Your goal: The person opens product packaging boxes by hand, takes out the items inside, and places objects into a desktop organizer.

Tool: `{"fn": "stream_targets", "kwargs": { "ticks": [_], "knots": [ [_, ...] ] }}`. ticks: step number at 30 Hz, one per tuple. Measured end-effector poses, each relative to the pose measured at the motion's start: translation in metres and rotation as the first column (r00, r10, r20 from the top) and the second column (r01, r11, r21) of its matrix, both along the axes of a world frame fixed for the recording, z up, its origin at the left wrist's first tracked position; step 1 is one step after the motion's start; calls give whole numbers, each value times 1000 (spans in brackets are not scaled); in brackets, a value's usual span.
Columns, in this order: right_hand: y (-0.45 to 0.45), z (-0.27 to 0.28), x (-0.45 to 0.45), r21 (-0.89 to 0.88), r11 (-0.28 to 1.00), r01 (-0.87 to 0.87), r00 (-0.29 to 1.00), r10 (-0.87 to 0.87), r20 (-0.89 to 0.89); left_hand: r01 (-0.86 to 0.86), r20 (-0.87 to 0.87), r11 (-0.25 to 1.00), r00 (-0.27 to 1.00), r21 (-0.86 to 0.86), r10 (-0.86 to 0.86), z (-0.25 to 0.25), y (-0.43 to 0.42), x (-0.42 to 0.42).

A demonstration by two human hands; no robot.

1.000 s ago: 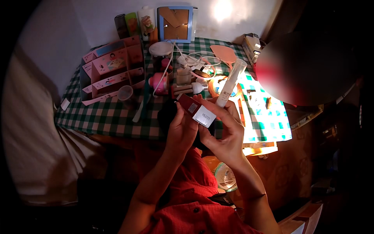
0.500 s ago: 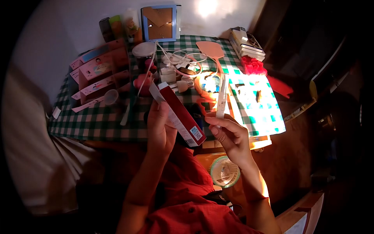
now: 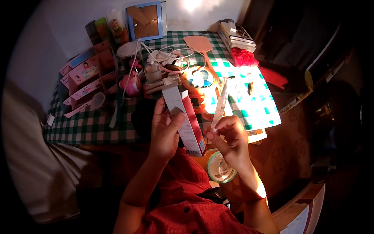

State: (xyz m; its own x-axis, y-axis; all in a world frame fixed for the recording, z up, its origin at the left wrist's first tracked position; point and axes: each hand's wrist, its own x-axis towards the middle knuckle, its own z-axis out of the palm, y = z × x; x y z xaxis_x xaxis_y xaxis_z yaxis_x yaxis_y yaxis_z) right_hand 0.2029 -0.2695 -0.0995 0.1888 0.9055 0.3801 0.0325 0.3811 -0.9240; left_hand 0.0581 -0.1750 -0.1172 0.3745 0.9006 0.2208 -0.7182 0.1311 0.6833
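Note:
My left hand (image 3: 165,134) is closed around a long red and white carton (image 3: 186,123), its thumb on the white printed face. The carton leans, and a white flap stands open at its top end. A barcode and a QR label show near its lower end. Between thumb and fingers, my right hand (image 3: 230,138) pinches a slim, pale, translucent strip-like item (image 3: 221,103) with small print, pointing upward. It could be a tube or a sachet; I cannot tell. The two hands are apart, above the table's near edge.
On the checked tablecloth (image 3: 128,130) stand a pink compartment organizer (image 3: 87,74), a glass bottle (image 3: 152,72), a white cable (image 3: 171,48), a pink paddle-shaped item (image 3: 198,43) and a blue picture frame (image 3: 145,21). Below the table edge is a wastebasket (image 3: 210,167). Strong light falls at right.
The carton has turned, so its white printed face now shows more than the red side. The slim item tilts slightly and sits a little lower. The whole view has shifted somewhat.

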Motion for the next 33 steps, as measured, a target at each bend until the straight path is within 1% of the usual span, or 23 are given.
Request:
{"fn": "stream_targets", "kwargs": {
  "ticks": [1,5,7,9,12,13,14,15,16,17,18,19,20,22,23,24,26,27,28,30,31,32,33],
  "knots": [
    [0,1,0,-3,1000,-3,1000,3,-1,2,-20,999,1000,36,-1,-1,0,-1],
    [3,5,-2,-35,999,-35,999,34,-19,2,-76,999,997,32,0,-1,0,-6],
    [6,7,-3,-43,998,-43,998,41,-38,-1,-167,996,986,89,16,-3,2,-9],
    [8,7,-4,-22,999,-38,988,34,-147,3,-159,998,987,60,7,3,0,-11],
    [7,18,-3,-98,995,13,987,-28,-159,-30,-138,997,990,65,38,5,-3,-12],
    [8,17,-2,-75,997,22,980,-36,-195,-94,-276,956,945,278,173,3,-4,-15],
    [10,21,-4,-52,998,44,980,-53,-191,-116,-376,868,868,483,325,1,-7,-18],
    [10,26,-2,-92,995,45,978,-63,-198,-70,-473,816,786,573,399,0,-9,-24],
    [10,29,0,-133,990,47,976,-73,-205,-112,-337,687,807,718,485,-4,-4,-19],
    [10,32,-1,-134,990,45,976,-72,-204,-146,-289,650,808,746,513,-4,-6,-18],
    [11,34,-2,-70,996,47,975,-61,-213,-180,-238,610,808,771,539,0,-8,-17],
    [12,36,-3,-4,999,49,974,-49,-222,-190,-232,613,808,767,541,0,-11,-18],
    [11,40,-4,-3,999,47,974,-46,-220,-25,-364,567,743,823,561,4,-11,-27],
    [6,50,-7,56,998,31,963,-14,-269,16,-234,321,718,947,656,13,-11,-31],
    [2,58,-10,34,999,30,944,-17,-330,-70,-130,249,700,966,702,11,-14,-27],
    [2,57,-9,36,999,29,944,-15,-329,-71,-128,247,699,966,703,13,-13,-27],
    [3,54,-7,257,965,-46,998,53,-20,-84,-104,210,655,974,748,17,-11,-29],
    [-1,61,-15,190,981,-25,997,40,-72,-83,-118,229,661,970,741,18,-8,-30],
    [-2,61,-15,192,981,-26,997,40,-72,-83,-117,227,660,970,742,18,-7,-31],
    [-4,61,-16,145,988,-55,995,42,93,-79,-193,325,664,942,722,14,-6,-32],
    [-5,61,-16,143,990,-5,981,-22,191,-79,-193,324,664,943,722,13,-6,-32],
    [-5,62,-16,144,990,-5,981,-23,191,-86,-191,330,670,940,718,11,-6,-32],
    [-5,64,-17,71,997,5,979,-19,202,-93,-187,334,675,938,713,10,-6,-32]
  ]
}}
